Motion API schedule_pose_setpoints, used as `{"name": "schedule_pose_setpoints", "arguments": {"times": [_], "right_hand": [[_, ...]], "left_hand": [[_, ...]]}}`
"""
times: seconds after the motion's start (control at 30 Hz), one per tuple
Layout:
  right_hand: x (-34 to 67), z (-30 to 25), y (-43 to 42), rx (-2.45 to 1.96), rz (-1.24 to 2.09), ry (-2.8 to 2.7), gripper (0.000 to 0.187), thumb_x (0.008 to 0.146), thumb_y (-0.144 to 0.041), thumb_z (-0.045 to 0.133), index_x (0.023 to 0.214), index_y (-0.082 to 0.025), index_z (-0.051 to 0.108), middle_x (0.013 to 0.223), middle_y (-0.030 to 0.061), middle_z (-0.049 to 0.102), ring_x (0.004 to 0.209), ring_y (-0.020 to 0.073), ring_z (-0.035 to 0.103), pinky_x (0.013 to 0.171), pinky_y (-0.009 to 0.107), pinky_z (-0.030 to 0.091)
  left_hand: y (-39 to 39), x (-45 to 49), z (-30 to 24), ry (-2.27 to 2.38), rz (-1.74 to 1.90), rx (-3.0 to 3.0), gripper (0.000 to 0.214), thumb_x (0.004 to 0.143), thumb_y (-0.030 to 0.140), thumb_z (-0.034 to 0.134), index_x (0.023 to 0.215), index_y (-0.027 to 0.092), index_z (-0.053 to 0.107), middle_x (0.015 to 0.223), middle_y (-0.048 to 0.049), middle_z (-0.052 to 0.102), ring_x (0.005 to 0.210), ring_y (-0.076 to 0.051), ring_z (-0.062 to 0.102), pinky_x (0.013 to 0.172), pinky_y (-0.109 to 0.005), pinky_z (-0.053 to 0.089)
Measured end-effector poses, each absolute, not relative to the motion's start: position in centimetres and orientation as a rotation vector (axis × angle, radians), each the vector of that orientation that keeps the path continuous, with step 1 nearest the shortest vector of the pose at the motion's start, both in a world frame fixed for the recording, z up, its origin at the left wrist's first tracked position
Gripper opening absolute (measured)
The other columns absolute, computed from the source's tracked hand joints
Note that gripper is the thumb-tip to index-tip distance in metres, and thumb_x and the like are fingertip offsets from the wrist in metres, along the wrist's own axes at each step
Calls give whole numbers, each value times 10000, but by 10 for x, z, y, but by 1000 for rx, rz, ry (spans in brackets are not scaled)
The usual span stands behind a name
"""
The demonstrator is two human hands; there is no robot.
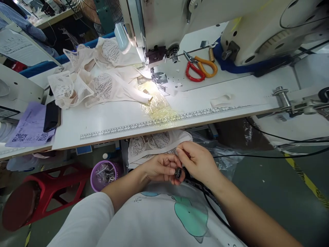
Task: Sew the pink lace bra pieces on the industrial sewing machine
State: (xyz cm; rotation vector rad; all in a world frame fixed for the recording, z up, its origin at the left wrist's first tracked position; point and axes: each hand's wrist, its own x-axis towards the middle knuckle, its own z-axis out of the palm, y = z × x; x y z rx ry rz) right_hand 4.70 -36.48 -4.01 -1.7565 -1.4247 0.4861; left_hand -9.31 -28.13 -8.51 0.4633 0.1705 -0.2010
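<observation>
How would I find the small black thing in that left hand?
Start at the white sewing table, then drop below its near edge to the left hand. It holds a small, chunky black piece, unlike the pale lace garment just beyond.

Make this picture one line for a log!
left hand: holding small black thing; right hand: close beside; lacy garment: beyond hands; sewing machine: light on

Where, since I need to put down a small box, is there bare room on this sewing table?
On the tabletop, one patch lies between the phone, the lace garments and the printed ruler. Another lies between the scissors and the ruler, left of the white scrap. It is crowded from the garments to the yellowish plastic.
</observation>
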Motion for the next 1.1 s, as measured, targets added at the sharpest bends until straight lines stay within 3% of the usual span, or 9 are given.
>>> {"name": "schedule_pose_setpoints", "arguments": {"times": [0.23, 0.37, 0.5, 0.6, 0.7, 0.93, 1.1], "right_hand": [[50, -47, -368, -1831, 310, -1433, 246, 841, -197, 416, 596, -213, 410, 543, -23, 451, 530, 119, 440, 497, 242, 326], [53, -45, -372, -1849, 263, -1381, 241, 859, -208, 417, 619, -211, 427, 578, -14, 486, 551, 120, 457, 517, 248, 337], [58, -42, -373, -1783, 521, -1237, 197, 873, -266, 430, 703, -208, 512, 625, -4, 541, 590, 127, 508, 556, 253, 387], [63, -42, -376, -1615, 962, -973, 232, 894, -376, 427, 757, -212, 516, 558, -29, 525, 484, 111, 495, 466, 238, 381], [64, -42, -379, -1349, 1276, -663, 292, 863, -489, 481, 772, -211, 473, 663, -15, 599, 473, 103, 554, 376, 200, 360], [55, -49, -371, -1224, 1406, -488, 376, 765, -541, 610, 725, -192, 476, 599, -61, 537, 471, 86, 576, 403, 182, 454], [55, -52, -365, -1218, 1376, -526, 366, 790, -528, 588, 711, -189, 479, 594, -59, 520, 455, 81, 553, 392, 186, 449]], "left_hand": [[-281, -93, -82, 150, -122, 477, 379, 657, 299, 791, 851, 126, 516, 716, -69, 643, 573, -135, 632, 491, -191, 487], [-276, -95, -80, 161, -158, 493, 334, 684, 270, 768, 866, 126, 528, 766, -53, 628, 688, -212, 684, 519, -245, 552], [-273, -95, -78, 208, -116, 578, 257, 695, 222, 756, 856, 113, 588, 812, -49, 618, 718, -212, 690, 494, -209, 556], [-271, -95, -78, 252, -18, 671, 239, 678, 227, 771, 815, 101, 620, 806, -51, 620, 715, -177, 679, 515, -191, 553], [-270, -96, -78, 307, 3, 719, 275, 662, 250, 787, 812, 98, 615, 784, -59, 640, 694, -157, 667, 521, -189, 546], [-271, -93, -75, 319, -127, 748, 351, 622, 299, 815, 796, 86, 597, 761, -79, 666, 666, -140, 646, 527, -197, 534], [-272, -91, -75, 327, -148, 795, 335, 641, 308, 801, 806, 88, 611, 780, -76, 662, 695, -136, 642, 562, -204, 537]]}}
